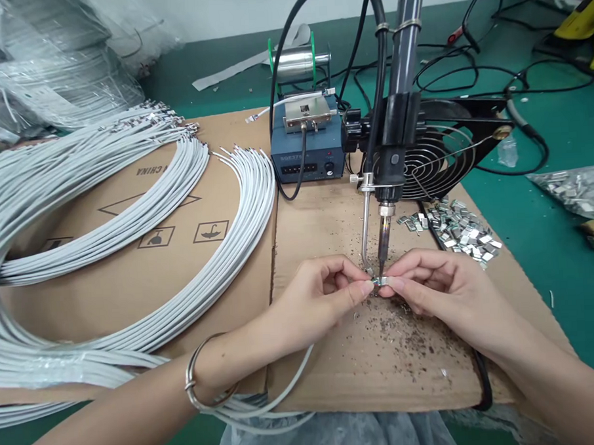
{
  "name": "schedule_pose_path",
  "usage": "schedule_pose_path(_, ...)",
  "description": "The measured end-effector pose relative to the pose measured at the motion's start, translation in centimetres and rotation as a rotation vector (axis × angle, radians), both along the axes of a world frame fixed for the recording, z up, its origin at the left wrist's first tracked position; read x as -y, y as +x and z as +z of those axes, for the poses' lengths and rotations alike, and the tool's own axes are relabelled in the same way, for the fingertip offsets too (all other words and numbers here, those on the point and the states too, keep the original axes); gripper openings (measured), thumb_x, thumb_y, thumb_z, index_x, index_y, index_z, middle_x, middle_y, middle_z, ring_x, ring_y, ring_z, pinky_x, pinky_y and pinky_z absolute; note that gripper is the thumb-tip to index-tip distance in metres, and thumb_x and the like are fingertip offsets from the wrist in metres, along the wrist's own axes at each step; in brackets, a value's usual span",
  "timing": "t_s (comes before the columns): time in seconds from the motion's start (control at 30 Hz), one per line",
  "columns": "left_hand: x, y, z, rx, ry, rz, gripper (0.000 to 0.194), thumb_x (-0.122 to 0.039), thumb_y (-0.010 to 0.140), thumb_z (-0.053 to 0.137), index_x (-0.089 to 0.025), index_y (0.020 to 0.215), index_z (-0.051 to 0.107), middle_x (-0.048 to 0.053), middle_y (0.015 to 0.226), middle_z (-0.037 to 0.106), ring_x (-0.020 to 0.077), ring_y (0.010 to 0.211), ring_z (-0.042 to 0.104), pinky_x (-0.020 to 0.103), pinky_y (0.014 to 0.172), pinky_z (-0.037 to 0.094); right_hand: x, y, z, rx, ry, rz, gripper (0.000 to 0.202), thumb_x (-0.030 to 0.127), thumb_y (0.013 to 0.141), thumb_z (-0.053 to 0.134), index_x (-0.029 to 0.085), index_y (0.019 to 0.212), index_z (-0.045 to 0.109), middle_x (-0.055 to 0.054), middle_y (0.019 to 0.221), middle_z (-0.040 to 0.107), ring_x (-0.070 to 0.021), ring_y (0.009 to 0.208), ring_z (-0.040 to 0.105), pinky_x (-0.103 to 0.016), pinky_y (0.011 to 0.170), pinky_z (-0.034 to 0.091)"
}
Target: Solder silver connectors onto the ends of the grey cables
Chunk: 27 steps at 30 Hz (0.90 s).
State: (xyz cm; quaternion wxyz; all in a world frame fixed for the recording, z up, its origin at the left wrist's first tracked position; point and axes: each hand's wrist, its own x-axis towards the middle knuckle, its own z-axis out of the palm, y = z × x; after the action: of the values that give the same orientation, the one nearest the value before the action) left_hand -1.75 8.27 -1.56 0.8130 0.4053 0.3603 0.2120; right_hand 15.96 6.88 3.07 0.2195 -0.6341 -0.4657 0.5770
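Observation:
At the tip of a fixed soldering iron (383,235), my two hands meet with fingertips nearly touching. My left hand (337,291) pinches the end of a light grey cable (298,373), whose length runs down under my wrist; its coloured wire ends are mostly hidden by the fingers. Between thumb and forefinger, my right hand (430,283) grips a small silver connector (385,281) against those wire ends. The iron points straight down onto the joint, and a thin metal solder guide tube (366,226) ends just beside it.
Bundled grey cables (221,278) curve across the cardboard (314,392) at left. Loose connectors (465,231) lie in a pile at right, near a black fan (436,151). Behind stand a blue controller box (308,150) and a solder spool (293,64). A bag of connectors (581,190) lies far right.

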Motion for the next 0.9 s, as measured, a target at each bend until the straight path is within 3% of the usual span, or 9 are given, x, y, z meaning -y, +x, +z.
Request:
schedule_pose_path(0.37,-0.23,0.04,-0.06,-0.047,-0.021,-0.030,0.027,-0.039,0.078,0.060,-0.013,0.078,0.054,-0.006,0.046,0.042,0.0049,0.036,0.036,0.012,0.034,0.031,0.06,0.06,0.08,0.000,-0.020,0.020,0.007,0.021,0.075,0.063,0.014,0.074,0.063,-0.006,0.065,0.067,-0.0071,0.046,0.051,-0.014,0.040,0.037)
schedule_pose_path(0.57,-0.24,0.25,-0.18,-0.027,-0.025,-0.005,0.017,-0.028,0.078,0.060,-0.012,0.077,0.054,-0.005,0.051,0.043,0.0026,0.037,0.034,0.012,0.033,0.026,0.05,0.08,0.04,-0.011,-0.007,0.022,0.007,0.020,0.073,0.063,0.013,0.073,0.064,-0.006,0.065,0.067,-0.0064,0.044,0.050,-0.013,0.039,0.036)
schedule_pose_path(0.9,-0.34,0.25,-0.28,-0.047,0.030,0.006,0.018,-0.027,0.078,0.060,-0.010,0.074,0.056,-0.003,0.057,0.045,0.0028,0.044,0.034,0.014,0.038,0.024,0.05,0.07,-0.15,-0.005,0.041,0.047,0.003,0.016,0.073,0.062,0.013,0.072,0.064,-0.006,0.064,0.067,-0.0061,0.046,0.053,-0.011,0.039,0.038)
